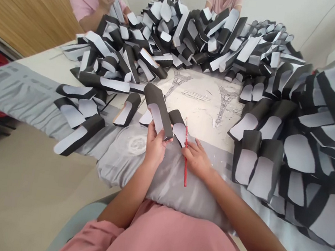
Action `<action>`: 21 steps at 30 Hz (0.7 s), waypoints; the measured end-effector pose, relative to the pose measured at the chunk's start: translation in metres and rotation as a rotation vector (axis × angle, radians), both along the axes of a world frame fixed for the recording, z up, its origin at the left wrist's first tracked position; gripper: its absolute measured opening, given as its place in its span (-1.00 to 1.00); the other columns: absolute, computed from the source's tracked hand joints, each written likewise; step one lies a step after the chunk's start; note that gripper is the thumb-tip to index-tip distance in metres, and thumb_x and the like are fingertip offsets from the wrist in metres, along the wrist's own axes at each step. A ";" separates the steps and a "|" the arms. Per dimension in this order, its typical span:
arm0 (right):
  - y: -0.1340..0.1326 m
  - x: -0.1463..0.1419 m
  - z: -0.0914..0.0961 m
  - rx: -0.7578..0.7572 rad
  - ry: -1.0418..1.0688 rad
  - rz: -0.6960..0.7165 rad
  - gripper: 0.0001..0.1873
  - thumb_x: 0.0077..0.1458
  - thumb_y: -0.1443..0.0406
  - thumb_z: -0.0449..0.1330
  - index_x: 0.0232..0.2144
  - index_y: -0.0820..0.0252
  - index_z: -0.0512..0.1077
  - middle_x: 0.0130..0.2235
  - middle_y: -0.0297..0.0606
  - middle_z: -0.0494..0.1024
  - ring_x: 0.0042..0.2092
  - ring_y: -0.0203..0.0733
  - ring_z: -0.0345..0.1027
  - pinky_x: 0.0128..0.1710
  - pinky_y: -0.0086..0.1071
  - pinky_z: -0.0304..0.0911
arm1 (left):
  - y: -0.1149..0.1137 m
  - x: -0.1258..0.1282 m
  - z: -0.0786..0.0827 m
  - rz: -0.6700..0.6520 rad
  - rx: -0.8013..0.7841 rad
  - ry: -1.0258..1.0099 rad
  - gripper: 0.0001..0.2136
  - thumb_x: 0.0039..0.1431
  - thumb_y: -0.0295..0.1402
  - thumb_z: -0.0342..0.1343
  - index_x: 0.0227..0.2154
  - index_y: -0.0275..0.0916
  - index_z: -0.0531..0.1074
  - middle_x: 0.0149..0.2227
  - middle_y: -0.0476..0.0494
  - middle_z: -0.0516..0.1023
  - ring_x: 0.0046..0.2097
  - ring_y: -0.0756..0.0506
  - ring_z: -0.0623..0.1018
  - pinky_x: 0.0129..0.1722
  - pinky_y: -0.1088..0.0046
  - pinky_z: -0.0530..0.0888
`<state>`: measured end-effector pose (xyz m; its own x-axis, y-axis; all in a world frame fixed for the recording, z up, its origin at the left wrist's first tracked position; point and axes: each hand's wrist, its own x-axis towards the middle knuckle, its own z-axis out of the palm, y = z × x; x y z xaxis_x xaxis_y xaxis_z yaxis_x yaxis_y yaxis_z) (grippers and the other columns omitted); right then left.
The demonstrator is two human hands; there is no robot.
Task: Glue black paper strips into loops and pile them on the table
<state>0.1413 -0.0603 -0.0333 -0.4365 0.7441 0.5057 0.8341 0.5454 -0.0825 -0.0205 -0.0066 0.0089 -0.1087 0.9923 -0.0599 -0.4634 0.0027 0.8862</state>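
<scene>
Carton slants away to the far left, its near end in the left hand

Its long axis runs from near right to far left; the far end points toward the heap at the back, the near end toward the body and a little right; black covers the top and the right side, while a white panel shows on the left. It is over the near middle of the tabletop; whether it touches anything beneath, I cannot tell.

The left grip is clamped on the near end of the carton; the right hand has its grip together on a red stick, which points almost straight away from the body and leans slightly left.

A second carton lies between the two hands, just beside the first; its long axis also slants far left, and the stick crosses in front of its near right edge.

A third carton lies to the left and leans the opposite way, far end to the right; beyond it is a left cluster; a right stack stands in rows, mostly white side toward the body; across the tabletop are two people in pink, one at the far left, one at the back.
</scene>
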 end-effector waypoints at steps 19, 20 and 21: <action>-0.017 0.019 0.030 0.444 0.408 0.082 -0.72 0.18 0.52 0.17 -0.22 0.08 0.21 -0.20 -0.24 0.59 0.01 -0.13 0.50 -0.12 -0.19 0.50 | -0.007 0.005 0.004 -0.235 -0.047 -0.139 -0.57 -0.14 -0.36 0.35 -0.15 -0.12 0.37 -0.34 -0.01 0.60 -0.47 0.06 0.49 -0.53 0.60 0.32; -0.017 0.019 0.030 0.447 0.405 0.080 -0.72 0.18 0.52 0.17 -0.22 0.08 0.21 -0.21 -0.24 0.59 0.01 -0.13 0.50 -0.12 -0.20 0.49 | -0.007 0.006 0.004 -0.240 -0.050 -0.135 -0.57 -0.14 -0.36 0.35 -0.16 -0.12 0.37 -0.34 -0.01 0.60 -0.47 0.06 0.49 -0.54 0.60 0.32; -0.017 0.020 0.030 0.452 0.402 0.077 -0.72 0.18 0.52 0.17 -0.22 0.08 0.22 -0.21 -0.25 0.59 0.00 -0.13 0.50 -0.13 -0.20 0.49 | -0.006 0.006 0.003 -0.245 -0.052 -0.131 -0.57 -0.14 -0.36 0.35 -0.16 -0.12 0.36 -0.34 -0.01 0.60 -0.47 0.06 0.49 -0.54 0.60 0.32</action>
